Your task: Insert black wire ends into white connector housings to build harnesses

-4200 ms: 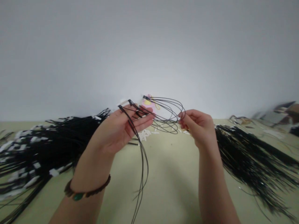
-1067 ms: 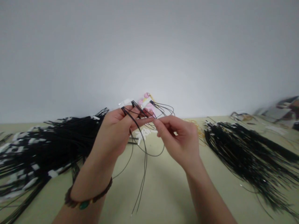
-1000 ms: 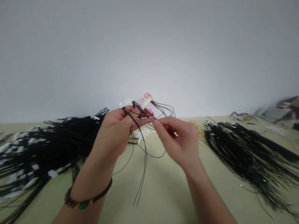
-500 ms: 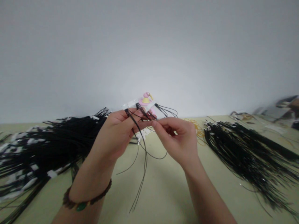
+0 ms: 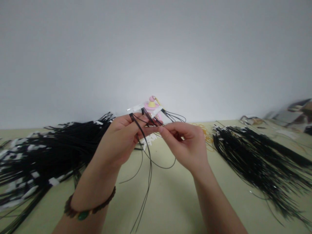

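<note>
My left hand [image 5: 117,139] holds a small bunch of thin black cords [image 5: 149,165] between its fingers, and their loose ends hang down over the table. White tag strips [image 5: 137,108] stick up at the fingertips beside a pink and yellow charm [image 5: 152,105]. My right hand [image 5: 186,146] pinches at the cords with thumb and forefinger, right against the left fingertips. The exact strand in that pinch is hidden. A beaded bracelet [image 5: 84,212] circles my left wrist.
A large heap of black cords with white tags [image 5: 48,152] lies left on the pale green table [image 5: 170,208]. Another black cord heap [image 5: 258,159] lies right, near yellow rubber bands [image 5: 206,136]. Small white pieces [image 5: 151,139] lie behind my hands.
My right hand has moved left from the far cord loops to the left fingertips. The loops have drawn in closer, and the charm now shows above the hands.
</note>
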Available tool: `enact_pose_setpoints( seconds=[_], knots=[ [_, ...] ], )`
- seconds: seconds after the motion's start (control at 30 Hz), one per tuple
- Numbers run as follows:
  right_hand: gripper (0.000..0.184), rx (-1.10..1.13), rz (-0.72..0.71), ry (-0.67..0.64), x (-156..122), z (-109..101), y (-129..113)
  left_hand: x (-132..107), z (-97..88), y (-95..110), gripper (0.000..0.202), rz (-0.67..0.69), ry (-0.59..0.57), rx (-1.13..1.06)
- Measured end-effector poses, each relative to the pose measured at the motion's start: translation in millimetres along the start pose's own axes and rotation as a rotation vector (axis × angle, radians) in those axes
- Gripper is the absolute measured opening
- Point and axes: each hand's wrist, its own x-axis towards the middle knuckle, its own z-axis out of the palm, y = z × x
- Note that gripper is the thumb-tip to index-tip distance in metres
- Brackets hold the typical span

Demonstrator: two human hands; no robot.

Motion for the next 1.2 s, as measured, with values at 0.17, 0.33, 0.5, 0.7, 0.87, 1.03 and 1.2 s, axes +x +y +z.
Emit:
enact_pose_setpoints(
  seconds=[0.17, 0.33, 0.5, 0.7, 0.87, 1.03, 1.2],
  knots=[
    [0.017, 0.0, 0.01, -0.013, 0.1, 0.0, 1.4, 0.2, -1.6, -1.4, 0.011, 0.037, -0.025, -0.013],
    [0.017, -0.008, 0.035, -0.009, -0.8, 0.9, 1.6, 0.3, -1.4, -3.1, 0.01, 0.022, -0.025, 0.017],
    [0.013, -0.01, 0.099, 0.044, 0.3, 3.3, -0.3, 0.8, 0.9, -3.2, 0.008, 0.042, -0.01, -0.006],
    [0.012, 0.01, 0.096, 0.064, -0.4, 3.9, -0.3, 0.4, 0.3, -3.5, 0.006, 0.056, -0.03, -0.026],
    [0.013, 0.023, 0.095, 0.017, -0.6, 1.9, -0.8, -1.5, 2.3, -1.6, 0.002, 0.041, -0.014, -0.028],
    [0.014, 0.029, 0.106, -0.002, 0.6, 0.8, -1.8, -1.5, 4.9, 0.1, 0.002, 0.008, 0.016, -0.024],
    [0.016, 0.027, 0.116, -0.015, 1.0, -0.1, -2.1, -0.6, 3.6, -1.6, 0.005, 0.002, 0.009, -0.03]
  ],
)
